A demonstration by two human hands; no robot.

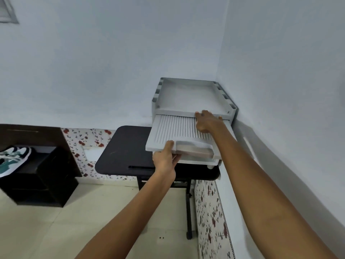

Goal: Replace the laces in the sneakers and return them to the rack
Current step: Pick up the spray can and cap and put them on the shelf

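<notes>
gripping ribbed tray [173, 131] with left hand [165, 157], thumb on top, fingers curled under front edge. tray sticks out of grey organizer [186, 96] in corner, which sits on black table [121, 152]. right hand [206, 121] flat, fingers straight, resting on organizer's top front rim, holding nothing. sneakers [13, 157], green and white, way off left on black rack [43, 176], well apart from both hands.

Pale blue walls [112, 53], cream floor tiles [56, 221], a dark table [119, 157], perhaps a window frame [7, 12] top left
</notes>
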